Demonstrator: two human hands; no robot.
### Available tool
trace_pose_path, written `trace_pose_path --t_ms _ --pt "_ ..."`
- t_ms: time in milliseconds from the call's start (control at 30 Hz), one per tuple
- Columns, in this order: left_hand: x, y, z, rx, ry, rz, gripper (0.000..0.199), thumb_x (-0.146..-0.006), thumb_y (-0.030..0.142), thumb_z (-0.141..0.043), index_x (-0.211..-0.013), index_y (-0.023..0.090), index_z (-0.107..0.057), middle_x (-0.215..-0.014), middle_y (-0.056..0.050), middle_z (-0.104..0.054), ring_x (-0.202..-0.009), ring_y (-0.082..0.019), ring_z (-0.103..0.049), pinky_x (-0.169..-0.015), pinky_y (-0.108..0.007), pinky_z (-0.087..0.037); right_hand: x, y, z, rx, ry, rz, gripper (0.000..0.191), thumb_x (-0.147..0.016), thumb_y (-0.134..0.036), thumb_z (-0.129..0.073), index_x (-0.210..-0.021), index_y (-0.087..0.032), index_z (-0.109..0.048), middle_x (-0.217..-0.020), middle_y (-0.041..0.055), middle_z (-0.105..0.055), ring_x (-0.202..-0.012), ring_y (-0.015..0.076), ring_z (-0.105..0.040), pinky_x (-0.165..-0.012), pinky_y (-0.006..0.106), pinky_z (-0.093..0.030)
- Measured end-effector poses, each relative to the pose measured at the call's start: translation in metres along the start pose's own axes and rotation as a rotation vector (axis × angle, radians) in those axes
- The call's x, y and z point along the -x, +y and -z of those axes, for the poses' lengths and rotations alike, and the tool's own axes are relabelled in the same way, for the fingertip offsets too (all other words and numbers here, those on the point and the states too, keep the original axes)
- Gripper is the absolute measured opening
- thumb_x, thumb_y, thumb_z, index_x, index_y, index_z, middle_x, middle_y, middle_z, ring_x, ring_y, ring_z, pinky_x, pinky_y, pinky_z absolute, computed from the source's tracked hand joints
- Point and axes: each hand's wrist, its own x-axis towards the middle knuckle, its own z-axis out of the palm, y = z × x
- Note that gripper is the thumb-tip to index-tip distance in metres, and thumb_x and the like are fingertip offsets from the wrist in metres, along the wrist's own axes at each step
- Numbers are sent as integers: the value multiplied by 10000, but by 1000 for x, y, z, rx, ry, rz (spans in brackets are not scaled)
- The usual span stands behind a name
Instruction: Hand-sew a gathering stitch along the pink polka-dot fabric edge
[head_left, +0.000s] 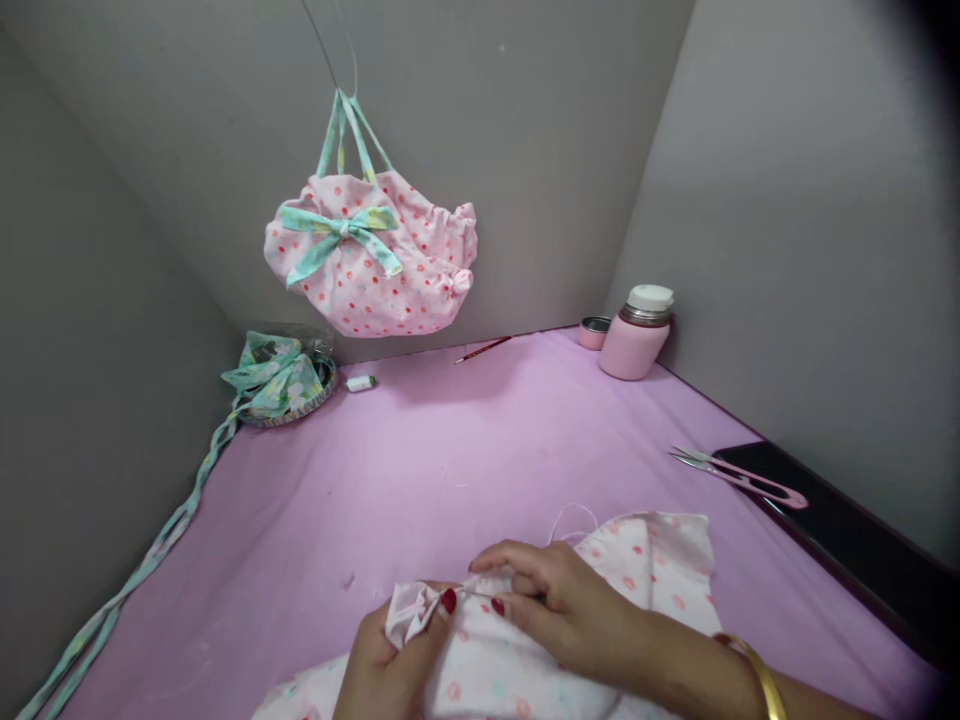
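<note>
A white cotton fabric point(495, 670) with small pink and red prints lies bunched at the front of the table. Its gathered end is pinched between the thumb and fingers of my left hand point(397, 660). Close by on the same edge, my right hand point(566, 605) has its thumb and fingertips closed on the cloth. Whether a needle sits between those fingers is too small to make out. A loop of pale thread point(574, 508) curls out behind the right hand. The fabric's far corner spreads flat to the right, partly covered by the right forearm.
A pink dotted fabric piece with a green bow point(375, 260) hangs at the back. Left stands a basket point(300, 408) with green cloth and trailing straps, near a thread spool point(361, 383). Further right are a pencil point(484, 350), pink flask point(636, 340), thread snips point(742, 478) and black phone-like slab point(840, 540).
</note>
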Motion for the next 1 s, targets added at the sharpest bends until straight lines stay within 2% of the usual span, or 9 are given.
trace_pose_path --t_ms 67,100,200,267,400,600,767,900,1000 --pt "1 1 0 -11 0 1 440 -662 512 -667 -875 127 -687 -769 -102 -693 -809 -279 -603 -669 -310 -461 0 1 0 -6 -19 -11 447 -785 -153 -516 -1228 -207 -540 -418 -101 -350 -385 66 -292 -448 185 -279" --pt "1 1 0 -14 -4 -1 439 -664 511 -665 -876 127 -686 -771 -101 -692 -811 -278 -601 -669 -307 -458 1 1 1 -13 -31 -6 464 -794 -157 -508 -1254 -213 -519 -429 -96 -366 -392 66 -294 -452 185 -281" --pt "1 -1 1 -19 -21 -3 433 -675 512 -655 -880 131 -684 -779 -100 -691 -801 -266 -596 -639 -291 -449 1 -2 4 -33 -74 30 365 -831 -193 -473 -1171 -230 -600 -589 -31 -576 -482 83 -412 -505 190 -338" --pt "0 -4 2 -27 -26 -10 433 -681 513 -649 -886 133 -684 -791 -101 -690 -807 -263 -593 -631 -284 -447 0 -4 5 -43 -95 25 310 -836 -201 -467 -1082 -226 -654 -702 -5 -641 -533 92 -457 -527 191 -355" --pt "-2 -7 3 -65 -24 -52 415 -698 503 -639 -872 130 -689 -779 -100 -687 -790 -251 -585 -659 -285 -445 -1 -6 5 -28 -92 -34 260 -820 -205 -490 -997 -197 -681 -581 -27 -591 -470 82 -414 -474 186 -321" --pt "0 -5 0 -43 38 -52 355 -663 478 -680 -771 140 -678 -678 -58 -649 -627 -188 -541 -571 -252 -416 0 -5 4 -88 -99 -3 295 -841 -212 -462 -1049 -215 -671 -732 -1 -668 -552 103 -504 -518 194 -368" --pt "2 -3 -2 -53 59 -71 329 -658 471 -685 -676 144 -651 -593 -15 -572 -572 -144 -472 -527 -222 -375 0 -5 4 -65 -110 21 307 -843 -187 -451 -1059 -206 -668 -795 15 -694 -612 112 -553 -579 198 -397" --pt "3 -3 -3 -100 67 -93 311 -671 458 -673 -661 149 -639 -568 5 -530 -550 -127 -428 -493 -209 -333 1 -6 4 -26 -113 43 316 -839 -159 -444 -1059 -218 -663 -802 5 -695 -613 101 -555 -588 187 -387" --pt "4 -3 -5 -158 92 -134 299 -676 441 -667 -621 151 -620 -546 19 -489 -531 -116 -382 -478 -207 -306 0 -6 3 15 -92 50 297 -827 -164 -458 -1020 -214 -679 -715 -6 -671 -551 87 -508 -549 183 -362"
